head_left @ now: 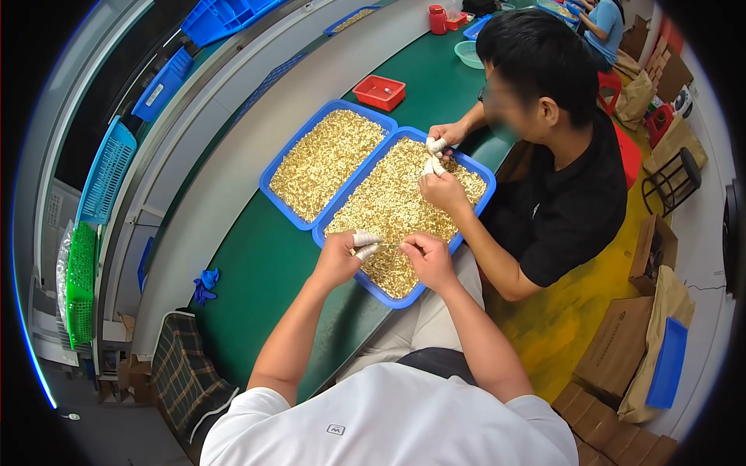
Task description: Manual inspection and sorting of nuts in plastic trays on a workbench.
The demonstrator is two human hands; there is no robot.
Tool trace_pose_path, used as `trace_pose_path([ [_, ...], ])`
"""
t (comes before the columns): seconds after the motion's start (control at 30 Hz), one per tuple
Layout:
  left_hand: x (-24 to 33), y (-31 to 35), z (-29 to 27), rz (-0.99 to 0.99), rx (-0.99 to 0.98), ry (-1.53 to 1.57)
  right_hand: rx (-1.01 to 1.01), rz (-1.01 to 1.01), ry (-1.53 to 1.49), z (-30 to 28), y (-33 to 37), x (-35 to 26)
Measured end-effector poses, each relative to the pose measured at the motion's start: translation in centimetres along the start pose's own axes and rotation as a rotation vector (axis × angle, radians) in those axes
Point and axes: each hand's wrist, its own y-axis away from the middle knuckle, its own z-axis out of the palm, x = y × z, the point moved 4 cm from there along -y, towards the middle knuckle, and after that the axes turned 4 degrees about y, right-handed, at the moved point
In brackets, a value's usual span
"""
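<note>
White shirt [373, 419] closest to the lens in the head view, bare forearms [291, 334] running from its sleeves to the near end of a blue tray [396, 302]. Inside, spread thickly almost from wall to wall, small gold-coloured pieces [388, 194]. Just above that near end, left hand [338, 259], thumb and index finger in white covers, pinched nearly together on a thin pale sliver [391, 245]. At the sliver's other end, right hand [432, 261], bare thumb and index finger curled close; cannot tell whether gripping it too. Touching along the left side, a second blue tray [281, 206], loaded with the same pieces. Beyond, on the green table [264, 287], a small red basket [381, 102] with a little pale item inside; farther off, a pale green bowl [469, 56], contents not readable. Above the far right part of the first tray, a co-worker's hands [447, 193], close together, white covers on some fingers; cannot tell what between them. At far left, a light-blue slotted basket [106, 175] and a green basket [81, 286]. At right, an open cardboard box [643, 248] with dark contents, and an upended blue tray [668, 365].
</note>
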Motion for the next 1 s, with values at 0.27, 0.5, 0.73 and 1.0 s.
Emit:
trace_pose_path([
  [0.27, 1.1, 0.0, 0.1, 0.014, -0.062, -0.094, -0.011, 0.015, 0.018, 0.0, 0.0, -0.7],
  [0.5, 2.2, -0.2, 0.3, 0.191, -0.155, -0.627, -0.031, -0.041, 0.09, 0.0, 0.1, -0.9],
  [0.73, 0.6, -0.2, 0.5, 0.005, -0.217, -0.156, -0.078, -0.065, 0.019, 0.3, 0.0, -0.1],
  [1.0, 1.1, -0.2, 0.0, 0.119, -0.073, -0.24, -0.087, -0.029, 0.032, 0.4, -0.1, -0.8],
])
